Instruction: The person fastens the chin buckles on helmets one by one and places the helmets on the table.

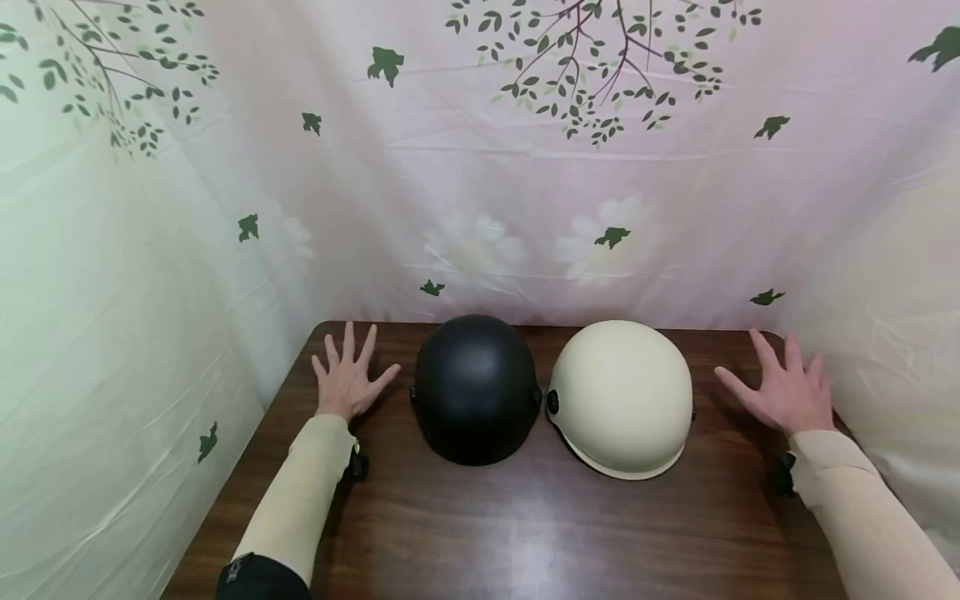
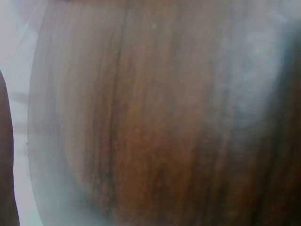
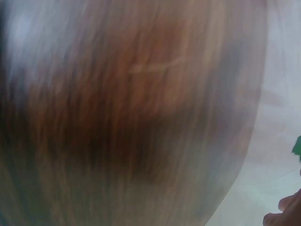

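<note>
Two helmets stand side by side near the far edge of the table, domes up. The black helmet (image 1: 476, 387) is on the left and the cream helmet (image 1: 622, 396) on the right, its black side knob (image 1: 552, 402) facing the black one. Left of the black helmet, my left hand (image 1: 348, 383) has its fingers spread, apart from the helmet and holding nothing. My right hand (image 1: 791, 392), fingers also spread, is right of the cream helmet over the table's right edge. In the right wrist view only some fingertips (image 3: 284, 214) show at the lower corner.
The brown wood-grain table (image 1: 480, 533) has a rounded far left corner. Pale curtains (image 1: 480, 192) printed with leaves, birds and flowers hang behind it and along both sides. Blurred wood grain (image 2: 155, 117) fills most of both wrist views.
</note>
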### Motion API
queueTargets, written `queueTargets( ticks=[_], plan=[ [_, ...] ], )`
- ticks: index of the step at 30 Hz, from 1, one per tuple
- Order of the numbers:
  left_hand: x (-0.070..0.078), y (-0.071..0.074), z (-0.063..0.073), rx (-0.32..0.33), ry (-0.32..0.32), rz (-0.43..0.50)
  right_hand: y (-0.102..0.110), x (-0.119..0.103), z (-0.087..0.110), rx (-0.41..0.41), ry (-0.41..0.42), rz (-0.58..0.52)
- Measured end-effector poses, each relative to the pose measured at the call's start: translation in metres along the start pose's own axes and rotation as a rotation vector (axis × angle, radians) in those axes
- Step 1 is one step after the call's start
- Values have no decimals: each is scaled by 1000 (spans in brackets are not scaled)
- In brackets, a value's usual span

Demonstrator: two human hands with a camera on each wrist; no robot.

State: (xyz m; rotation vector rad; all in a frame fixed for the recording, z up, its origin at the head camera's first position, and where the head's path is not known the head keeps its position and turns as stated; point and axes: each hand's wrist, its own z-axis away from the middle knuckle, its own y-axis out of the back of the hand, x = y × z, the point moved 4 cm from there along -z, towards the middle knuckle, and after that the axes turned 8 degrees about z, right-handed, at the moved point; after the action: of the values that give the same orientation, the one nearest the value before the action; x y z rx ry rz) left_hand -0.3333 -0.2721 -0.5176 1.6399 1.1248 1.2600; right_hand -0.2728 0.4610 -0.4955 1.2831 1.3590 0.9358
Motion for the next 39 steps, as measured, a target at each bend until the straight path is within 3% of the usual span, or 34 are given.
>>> queueTargets(
  ticks=[7, 12, 18, 28, 34, 39],
  plan=[
    [5, 0, 11, -57, 20, 107, 8, -22, 8, 73, 55, -131],
    [11, 0, 17, -20, 8, 189, 19, -42, 20, 102, 86, -266],
    [22, 4, 19, 26, -6, 306, 44, -72, 29, 163, 200, -394],
    [47, 13, 38, 31, -45, 520, 81, -139, 47, 254, 361, -431],
    [63, 14, 53, -24, -13, 617, 101, -177, 57, 340, 460, -448],
    [71, 11, 64, -60, 36, 646, 103, -208, 64, 345, 499, -486]
  ],
)
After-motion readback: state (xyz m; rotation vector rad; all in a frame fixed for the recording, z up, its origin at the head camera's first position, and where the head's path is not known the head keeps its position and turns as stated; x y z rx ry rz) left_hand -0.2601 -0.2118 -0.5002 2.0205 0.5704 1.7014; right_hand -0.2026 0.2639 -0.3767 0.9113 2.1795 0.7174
